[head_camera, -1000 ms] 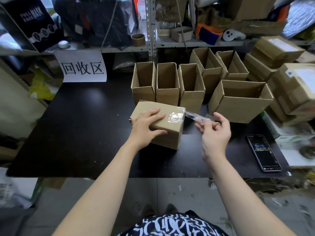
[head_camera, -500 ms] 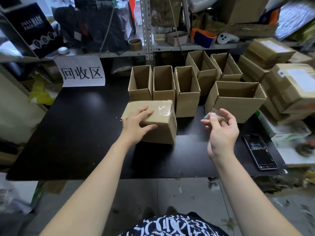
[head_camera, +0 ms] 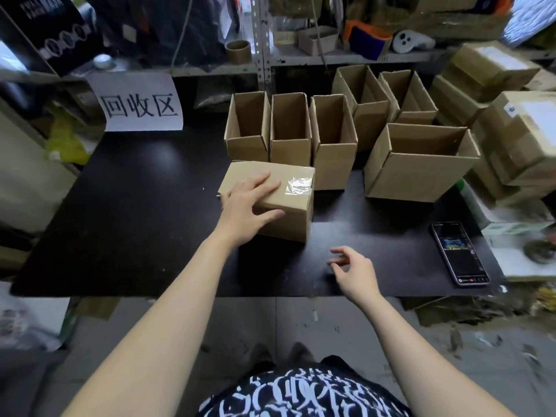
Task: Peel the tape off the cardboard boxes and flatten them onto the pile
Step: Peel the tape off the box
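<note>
On the table (head_camera: pixel 135 221) — taped box (head_camera: pixel 288 206) under left hand (head_camera: pixel 248 207)

Just before the open boxes (head_camera: pixel 290 127), the box sat closed, crinkled tape (head_camera: pixel 298 185) on its top. The left hand's fingers lay spread and straight on it. Right of the box hovered the right hand (head_camera: pixel 355 272) — fingers loosely curled; any pinch unclear.

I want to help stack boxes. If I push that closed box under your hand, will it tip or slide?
Probably slides: the closed box sits low and wide on the smooth black table. Likely light: cardboard, like the empty open boxes behind.
</note>
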{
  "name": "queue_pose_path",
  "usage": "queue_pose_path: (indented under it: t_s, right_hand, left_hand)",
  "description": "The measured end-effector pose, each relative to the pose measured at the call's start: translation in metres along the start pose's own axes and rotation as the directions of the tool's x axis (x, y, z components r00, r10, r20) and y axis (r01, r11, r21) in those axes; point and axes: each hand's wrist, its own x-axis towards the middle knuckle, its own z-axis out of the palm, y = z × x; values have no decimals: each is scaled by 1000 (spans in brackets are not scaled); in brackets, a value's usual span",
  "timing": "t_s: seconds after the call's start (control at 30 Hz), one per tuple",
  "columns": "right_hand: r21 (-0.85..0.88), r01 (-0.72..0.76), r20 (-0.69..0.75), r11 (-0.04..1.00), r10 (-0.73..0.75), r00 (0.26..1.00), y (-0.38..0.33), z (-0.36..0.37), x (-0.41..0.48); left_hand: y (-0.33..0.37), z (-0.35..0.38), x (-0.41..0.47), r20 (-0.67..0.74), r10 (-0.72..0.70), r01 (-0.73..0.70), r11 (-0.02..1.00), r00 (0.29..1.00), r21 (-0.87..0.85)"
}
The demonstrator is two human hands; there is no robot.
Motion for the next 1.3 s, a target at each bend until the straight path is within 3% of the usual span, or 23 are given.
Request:
queue_pose_path:
  t_s: [0.1,0.3,0.43,0.53,0.67,0.77,0.93,1.3]
  right_hand:
    - [-76,19,56,997,-15,998,17,12,-1]
    - [-30,9,122,999,-5,992,6,8,-1]
    - [28,7,87,1000,-10,996,3,10,1]
    - [141,10,-17,990,-8,1000,-8,5,6]
    - [299,134,-157,945,-90,983,-47,-11,23]
    - [389,157,-136,908,-112,984,-80,-23,34]
    - [397,181,-45,900,-178,983,-104,-26,49]
    - [348,275,-170,896,-228,959,-108,-26,38]
  left_hand:
    - [1,5,-1,-5,19,-19,999,1000,28]
    - [-2,7,-1,-31,63,-62,997,997,50]
    - [-4,5,-1,-49,86,-85,996,995,17]
    - [-7,2,-1,-40,90,-90,996,995,7]
    - [-10,0,-1,-42,83,-84,996,996,-24]
    - [-12,-3,-2,-40,95,-98,992,995,-78]
    - [-11,-11,-4,-31,107,-111,981,994,-159]
    - [10,-3,-11,-92,53,-48,998,994,51]
